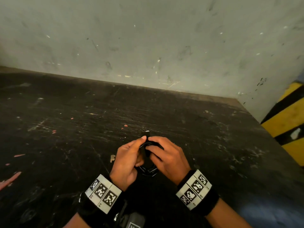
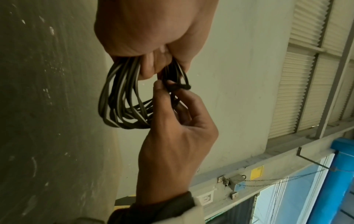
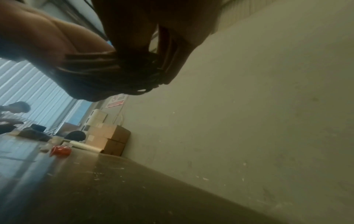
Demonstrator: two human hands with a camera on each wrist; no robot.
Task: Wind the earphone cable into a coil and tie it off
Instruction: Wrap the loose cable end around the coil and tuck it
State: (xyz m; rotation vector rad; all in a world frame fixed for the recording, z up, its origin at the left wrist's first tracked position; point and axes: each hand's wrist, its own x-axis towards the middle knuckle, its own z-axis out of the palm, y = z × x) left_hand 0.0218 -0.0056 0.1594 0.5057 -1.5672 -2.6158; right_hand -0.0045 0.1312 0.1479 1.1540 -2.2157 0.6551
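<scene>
The black earphone cable (image 1: 148, 168) is wound into a coil of several loops, held just above the dark table between both hands. My left hand (image 1: 128, 160) grips one side of the coil (image 2: 122, 106) in its curled fingers. My right hand (image 1: 167, 155) pinches a black strand wrapped across the loops, thumb and forefinger (image 2: 162, 89) closed on it. A short black end (image 1: 146, 134) sticks up above the fingertips. In the right wrist view the coil (image 3: 99, 66) is a dark blur under both hands.
The scratched black table (image 1: 65, 129) runs back to a grey wall (image 1: 148, 38). A yellow-and-black striped post (image 1: 289, 116) stands past the table's right edge. Far off are stacked cardboard boxes (image 3: 109, 136), a red object (image 3: 60, 150) and another person (image 3: 15, 107).
</scene>
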